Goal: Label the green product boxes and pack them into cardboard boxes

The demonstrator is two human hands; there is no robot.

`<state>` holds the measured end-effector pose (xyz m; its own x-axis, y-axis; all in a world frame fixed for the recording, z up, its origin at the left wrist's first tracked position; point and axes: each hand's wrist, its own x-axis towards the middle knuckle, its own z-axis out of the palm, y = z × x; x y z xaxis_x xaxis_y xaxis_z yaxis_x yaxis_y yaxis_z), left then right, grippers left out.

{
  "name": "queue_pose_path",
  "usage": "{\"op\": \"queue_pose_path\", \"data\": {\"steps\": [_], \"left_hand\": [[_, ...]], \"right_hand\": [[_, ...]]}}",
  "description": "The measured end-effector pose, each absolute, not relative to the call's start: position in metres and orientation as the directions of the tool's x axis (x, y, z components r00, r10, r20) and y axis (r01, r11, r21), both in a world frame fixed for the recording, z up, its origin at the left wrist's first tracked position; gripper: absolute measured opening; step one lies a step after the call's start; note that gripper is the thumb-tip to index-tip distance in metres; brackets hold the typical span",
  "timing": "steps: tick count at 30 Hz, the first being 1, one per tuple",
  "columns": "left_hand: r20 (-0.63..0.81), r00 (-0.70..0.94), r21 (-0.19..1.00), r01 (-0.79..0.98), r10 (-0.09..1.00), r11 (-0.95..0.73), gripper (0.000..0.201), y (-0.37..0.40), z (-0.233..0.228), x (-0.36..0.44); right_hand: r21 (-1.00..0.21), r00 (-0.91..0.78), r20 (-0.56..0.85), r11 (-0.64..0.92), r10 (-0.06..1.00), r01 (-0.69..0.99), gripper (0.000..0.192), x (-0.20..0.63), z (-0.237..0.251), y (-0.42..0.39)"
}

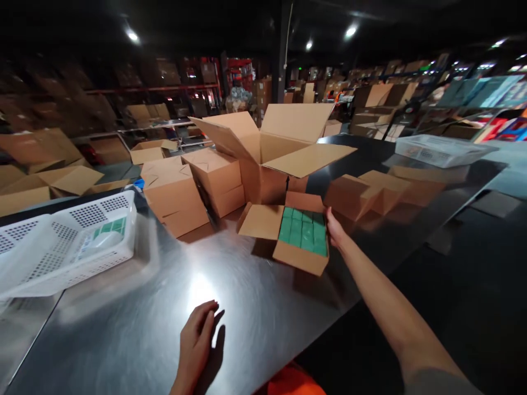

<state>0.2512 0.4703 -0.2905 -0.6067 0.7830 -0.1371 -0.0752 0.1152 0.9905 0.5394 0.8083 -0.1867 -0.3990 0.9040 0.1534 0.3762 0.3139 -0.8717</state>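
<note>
**Hands at the small open box**

The right hand (334,227) touches the right edge of a small open box (302,236) filled with green packets (303,230). The left hand (197,340) lies flat on the steel worktop (144,318), nearer than the box. Behind the box stands a large open carton (272,153); far to its left sits a white basket (66,241).

You will find no text, brand, number or sign that can be read anywhere here. The green packs (303,230) in the small open carton (300,257) show plain tops, and the cardboard boxes (193,186) on the counter (123,323) carry no legible print. The label in the white basket (66,241) and the one on the clear tray (442,149) are too blurred to make out.
</note>
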Motion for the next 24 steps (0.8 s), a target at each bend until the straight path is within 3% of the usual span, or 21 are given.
{"op": "queue_pose_path", "data": {"steps": [3,8,11,16,18,20,22,24], "left_hand": [[-0.097,-0.626,0.986,0.046,0.774,0.161,0.042,0.474,-0.282,0.259],[-0.152,-0.572,0.978,-0.205,0.806,0.040,0.046,0.475,-0.254,0.262],[-0.154,-0.608,0.960,-0.277,0.779,-0.027,0.046,0.476,-0.233,0.258],[-0.258,-0.603,0.957,-0.266,0.755,0.114,0.067,0.483,-0.210,0.257],[-0.186,-0.686,0.983,-0.138,0.704,0.125,0.070,0.486,-0.206,0.262],[0.061,-0.785,0.976,0.177,0.616,0.130,0.066,0.486,-0.202,0.273],[0.387,-0.739,0.811,0.558,0.552,0.177,0.045,0.483,-0.198,0.290],[0.602,-0.562,0.557,0.805,0.568,0.205,0.023,0.478,-0.196,0.309]], "right_hand": [[-0.912,-0.504,0.116,0.293,0.856,0.287,0.084,0.533,-0.201,0.760],[-0.986,-0.601,0.107,0.160,0.792,0.036,0.066,0.498,-0.220,0.674],[-0.968,-0.536,0.148,0.232,0.831,0.092,0.047,0.464,-0.220,0.643],[-0.952,-0.513,0.159,0.268,0.844,0.145,0.036,0.442,-0.212,0.642],[-0.961,-0.530,0.095,0.216,0.843,0.172,0.067,0.444,-0.209,0.656],[-0.972,-0.604,0.008,0.147,0.797,0.181,0.111,0.441,-0.205,0.676],[-0.984,-0.725,-0.071,0.072,0.685,0.165,0.133,0.431,-0.201,0.695],[-0.993,-0.814,-0.095,0.000,0.574,0.116,0.142,0.416,-0.197,0.707]]}}
